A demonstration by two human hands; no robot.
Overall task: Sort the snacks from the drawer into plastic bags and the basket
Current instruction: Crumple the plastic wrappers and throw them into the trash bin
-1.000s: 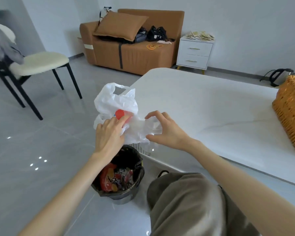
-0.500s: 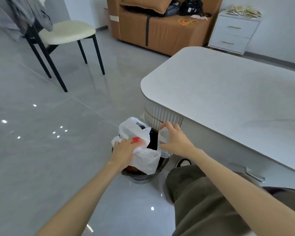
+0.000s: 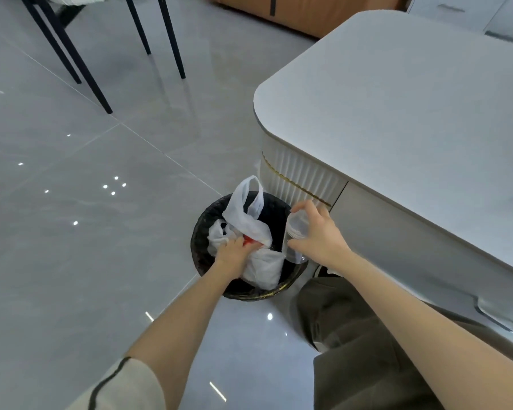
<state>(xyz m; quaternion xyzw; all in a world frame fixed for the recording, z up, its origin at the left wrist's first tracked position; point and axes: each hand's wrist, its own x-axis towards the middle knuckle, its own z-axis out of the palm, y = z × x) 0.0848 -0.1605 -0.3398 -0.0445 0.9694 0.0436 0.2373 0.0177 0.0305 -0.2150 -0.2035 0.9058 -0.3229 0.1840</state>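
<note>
A white plastic bag [image 3: 251, 223] with a red item [image 3: 248, 240] inside sits in the mouth of a black-lined waste bin [image 3: 202, 229] on the floor. My left hand [image 3: 233, 253] grips the bag at the red item, down inside the bin. My right hand [image 3: 317, 232] holds a clear plastic jar [image 3: 293, 235] over the bin's right rim. The wicker basket is out of view.
A white table [image 3: 412, 113] with a ribbed base and a drawer front with a handle [image 3: 496, 319] stands to the right of the bin. Black chair legs [image 3: 80, 63] stand at the far left on the grey tiled floor. My knees are at the bottom right.
Both hands have gone down from table height into the bin with the bag. The right hand now holds the clear jar apart from the bag. The view has tilted downward.
</note>
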